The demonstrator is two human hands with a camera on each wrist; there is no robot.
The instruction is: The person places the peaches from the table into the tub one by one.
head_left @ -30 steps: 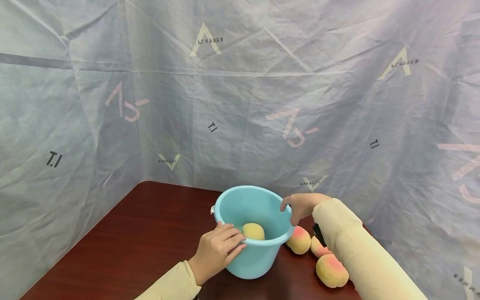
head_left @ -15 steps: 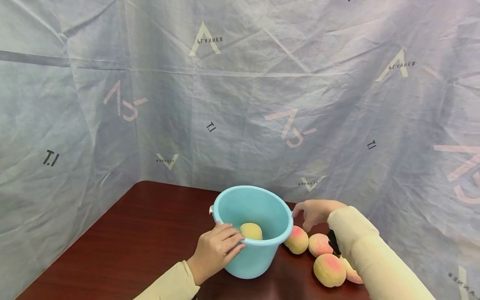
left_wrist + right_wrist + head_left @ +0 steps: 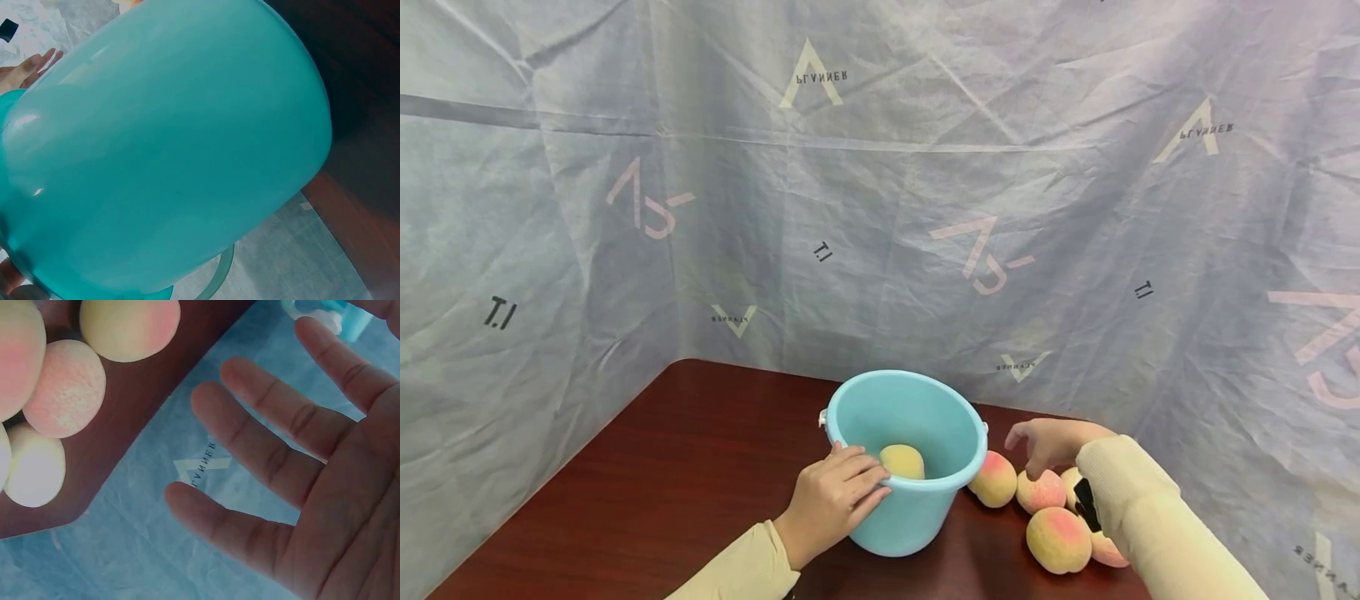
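A light blue bucket (image 3: 901,521) stands on the table, its mouth tilted toward me. My left hand (image 3: 831,504) grips the near left of its rim. In the left wrist view the bucket wall (image 3: 181,137) hides most of that hand. One yellowish peach (image 3: 902,461) lies inside the bucket. To the right, my right hand (image 3: 1052,442) hovers over a cluster of pink and yellow peaches, just above a pinkish peach (image 3: 1041,493). Its fingers (image 3: 250,434) are spread and hold nothing in the right wrist view.
Several peaches lie right of the bucket, among them a peach (image 3: 994,481) beside its wall and a larger peach (image 3: 1058,540) nearer me. The dark red table (image 3: 700,467) ends at a grey printed cloth (image 3: 865,208) behind and on both sides.
My right hand has moved from over the bucket's right rim, rightward and slightly down, to above the peaches. The left hand stays at the rim.
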